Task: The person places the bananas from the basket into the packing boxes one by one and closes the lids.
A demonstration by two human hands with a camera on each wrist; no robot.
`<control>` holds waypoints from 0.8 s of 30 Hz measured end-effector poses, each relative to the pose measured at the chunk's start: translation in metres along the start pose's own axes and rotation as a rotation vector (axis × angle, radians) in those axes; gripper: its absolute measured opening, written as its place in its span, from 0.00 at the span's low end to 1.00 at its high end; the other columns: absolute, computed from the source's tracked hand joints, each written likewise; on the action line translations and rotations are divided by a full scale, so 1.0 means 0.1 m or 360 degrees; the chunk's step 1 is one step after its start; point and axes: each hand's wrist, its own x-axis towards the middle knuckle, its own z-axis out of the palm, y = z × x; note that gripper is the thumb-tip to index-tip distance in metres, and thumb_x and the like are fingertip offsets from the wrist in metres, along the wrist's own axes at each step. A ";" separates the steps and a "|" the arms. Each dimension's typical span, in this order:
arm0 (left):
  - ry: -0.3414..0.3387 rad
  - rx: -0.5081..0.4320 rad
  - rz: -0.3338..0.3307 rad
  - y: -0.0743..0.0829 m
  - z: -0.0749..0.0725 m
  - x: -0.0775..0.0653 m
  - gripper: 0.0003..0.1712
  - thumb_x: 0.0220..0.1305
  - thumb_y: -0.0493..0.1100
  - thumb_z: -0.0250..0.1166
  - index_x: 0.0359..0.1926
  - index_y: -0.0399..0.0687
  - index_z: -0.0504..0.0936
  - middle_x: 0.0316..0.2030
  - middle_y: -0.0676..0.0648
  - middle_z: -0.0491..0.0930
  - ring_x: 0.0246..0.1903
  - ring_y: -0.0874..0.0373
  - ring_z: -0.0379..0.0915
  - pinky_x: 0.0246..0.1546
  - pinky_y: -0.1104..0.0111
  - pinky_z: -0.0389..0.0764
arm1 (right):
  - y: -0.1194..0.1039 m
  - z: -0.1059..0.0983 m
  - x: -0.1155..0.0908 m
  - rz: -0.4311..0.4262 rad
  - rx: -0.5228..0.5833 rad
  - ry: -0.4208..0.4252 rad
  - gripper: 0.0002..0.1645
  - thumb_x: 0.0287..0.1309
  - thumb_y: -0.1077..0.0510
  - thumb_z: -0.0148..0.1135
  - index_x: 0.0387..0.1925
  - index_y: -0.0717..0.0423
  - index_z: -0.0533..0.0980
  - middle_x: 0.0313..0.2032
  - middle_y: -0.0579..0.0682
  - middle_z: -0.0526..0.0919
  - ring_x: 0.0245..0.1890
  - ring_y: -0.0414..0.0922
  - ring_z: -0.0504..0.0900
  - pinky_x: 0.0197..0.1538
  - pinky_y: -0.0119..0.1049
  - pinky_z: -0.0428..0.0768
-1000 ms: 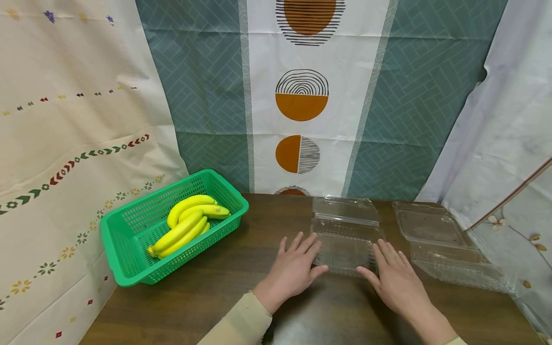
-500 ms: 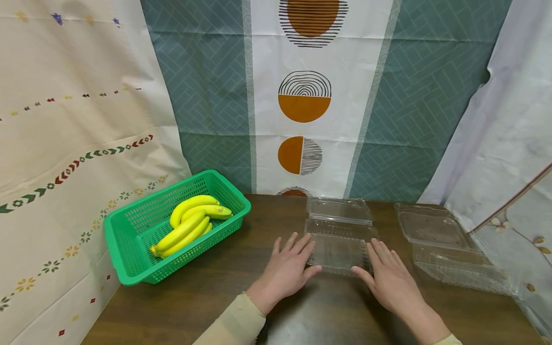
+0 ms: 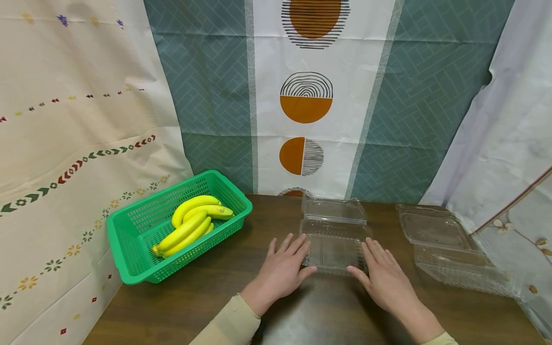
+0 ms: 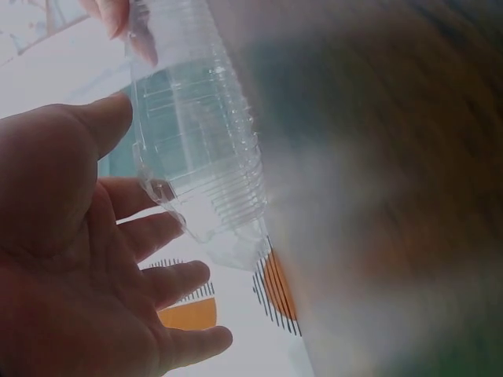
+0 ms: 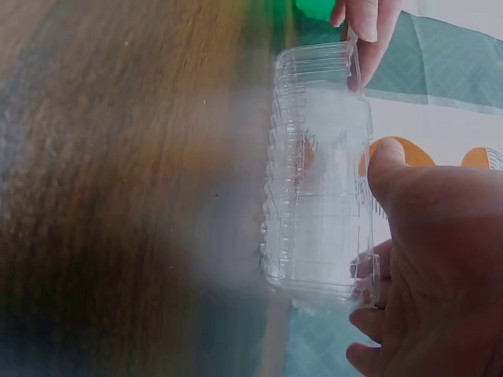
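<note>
Clamshell container (image 3: 334,247) of clear plastic is lying spread on the table (image 3: 332,309), right between two hands, its lid (image 3: 334,210) folding out on the far side towards the backdrop. On one flank the left hand (image 3: 280,268) is stretching its fingers long and loosely fanned, fingertips meeting the rim, thumb pointing in at the near corner and standing well apart from the index finger. Opposite, the right hand (image 3: 385,275) is mirroring it: straight fingers along the other side, thumb out at the near edge, nothing curling round the plastic. So both grips are sitting wide, touching and framing rather than clamping. How hard they are pressing, I cannot tell.

And what a texture in the wrist views! Those thin walls are showing close ribbing and a crimped lower edge, with light glinting off every ridge. Beneath, the tabletop is running brown and wood-grained, catching a pale shine at the front.

Over to the right, a second clear container (image 3: 435,227) is also lying spread, close to the pale side cloth (image 3: 513,158). Well to the left, a green basket (image 3: 202,247) of perforated plastic is sitting aslant, smooth, curved yellow bananas (image 3: 181,235) bunching inside. Behind it all, the backdrop (image 3: 215,96) is hanging creased, teal panels flanking white with orange rounds.
</note>
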 end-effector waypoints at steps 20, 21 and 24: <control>-0.0016 0.0013 -0.0041 -0.14 -0.08 -0.11 0.42 0.82 0.69 0.58 0.86 0.55 0.67 0.85 0.49 0.61 0.84 0.40 0.54 0.77 0.30 0.55 | -0.04 0.04 0.09 -0.0042 0.0066 -0.0009 0.53 0.79 0.34 0.62 0.82 0.71 0.63 0.84 0.68 0.58 0.83 0.66 0.57 0.80 0.68 0.56; -0.0012 0.0013 -0.0042 -0.14 -0.08 -0.11 0.42 0.82 0.68 0.58 0.86 0.55 0.67 0.85 0.49 0.61 0.84 0.40 0.54 0.77 0.30 0.55 | -0.04 0.04 0.10 -0.0040 0.0070 -0.0011 0.53 0.79 0.34 0.62 0.82 0.70 0.63 0.84 0.68 0.58 0.83 0.66 0.57 0.80 0.68 0.56; 0.0003 0.0013 -0.0044 -0.16 -0.11 -0.12 0.42 0.82 0.67 0.59 0.85 0.54 0.68 0.84 0.48 0.63 0.83 0.40 0.56 0.77 0.30 0.56 | -0.04 0.05 0.12 -0.0028 0.0081 -0.0017 0.52 0.79 0.35 0.63 0.82 0.70 0.62 0.84 0.68 0.57 0.83 0.67 0.57 0.80 0.68 0.56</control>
